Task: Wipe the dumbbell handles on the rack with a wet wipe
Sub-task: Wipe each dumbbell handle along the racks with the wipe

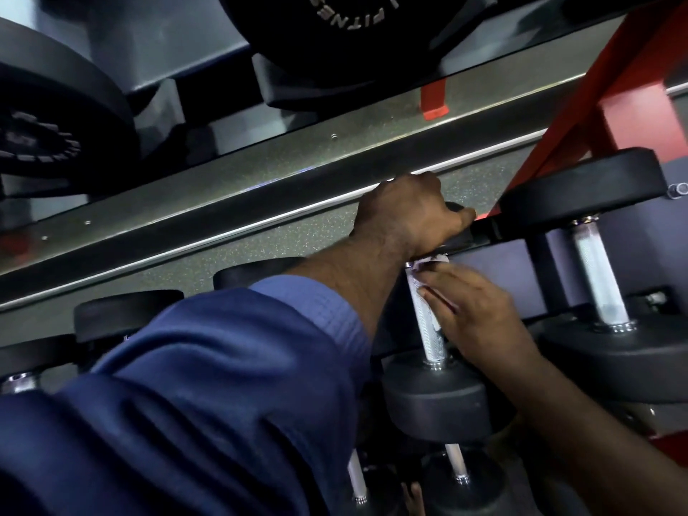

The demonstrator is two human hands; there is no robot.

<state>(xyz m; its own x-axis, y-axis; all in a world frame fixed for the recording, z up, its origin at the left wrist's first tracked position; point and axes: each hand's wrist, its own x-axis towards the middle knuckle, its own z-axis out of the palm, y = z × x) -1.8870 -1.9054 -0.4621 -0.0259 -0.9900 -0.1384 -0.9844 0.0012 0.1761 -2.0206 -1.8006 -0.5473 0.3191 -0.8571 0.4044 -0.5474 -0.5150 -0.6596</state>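
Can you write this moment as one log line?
left hand: grips dumbbell head | right hand: holds wet wipe against handle

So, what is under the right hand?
A white wipe, held against the dumbbell handle. The right hand covers most of the wipe; only its edges show.

Left forearm in a blue sleeve (223,366) crosses from lower left to centre, blocking the row of dumbbell heads (126,314) at left. The left hand (405,214) grips the top of the centre dumbbell (435,400), close under the grey shelf rail (223,195) that runs diagonally across the frame. The right hand (476,314), wrapped round the centre handle (428,329), fills most of the gap toward the right dumbbell handle (599,277); a black post (540,262) stands there too. A red frame upright (610,87) closes the upper right. Speckled floor (298,225) shows open between the rails, centre left
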